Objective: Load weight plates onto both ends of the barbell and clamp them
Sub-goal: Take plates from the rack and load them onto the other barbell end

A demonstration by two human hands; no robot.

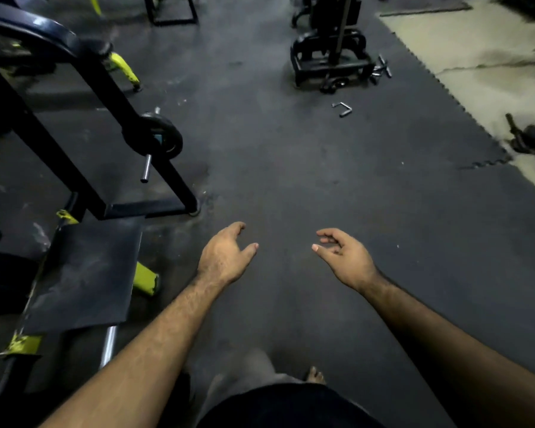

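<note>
A barbell end sticks out from the black rack at the left, with a black weight plate on its chrome sleeve. My left hand hovers over the dark floor mat, fingers loosely curled, holding nothing. My right hand is level with it a little to the right, also loosely curled and empty. Both hands are well below and to the right of the plate. The rest of the bar is hidden behind the rack.
A black rack frame and a bench pad with yellow-green parts fill the left. A machine base stands far ahead with metal handles on the mat near it. Pale bare floor lies at the right. My foot shows below.
</note>
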